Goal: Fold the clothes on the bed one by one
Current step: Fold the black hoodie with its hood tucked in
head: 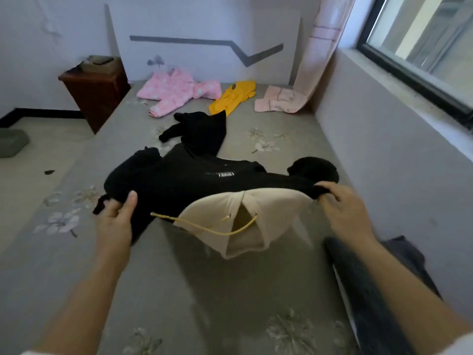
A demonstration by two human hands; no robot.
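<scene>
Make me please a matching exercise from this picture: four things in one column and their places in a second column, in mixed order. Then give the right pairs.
Things
1. black hoodie
2. pink jacket
3. yellow garment
4. wooden nightstand

Places
A. standing beside the bed
B. far end of the bed, left side
C. gripped by the left hand and the right hand
D. far end of the bed, middle

Pairs: 1-C, 2-B, 3-D, 4-A
</scene>
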